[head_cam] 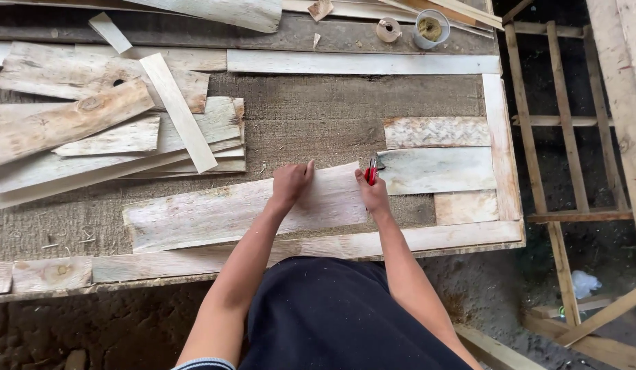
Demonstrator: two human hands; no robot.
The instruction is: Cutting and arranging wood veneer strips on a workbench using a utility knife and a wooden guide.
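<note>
While the left hand (pixel 290 183) is pressing flat, fingers spread, on the thin veneer sheet (pixel 229 212), the right hand (pixel 374 195) is gripping a red-handled cutter (pixel 371 170) at the sheet's right end. Lying left of the pale veneer pieces (pixel 438 168), the sheet is probably light, flexible and brittle, best held broadly near its edge.

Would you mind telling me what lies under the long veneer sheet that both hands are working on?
The veneer sheet lies on a coarse brown mat, with the left hand pressing on top. Its lower edge overlaps a pale wooden strip. Whatever is beneath its middle is covered.
</note>
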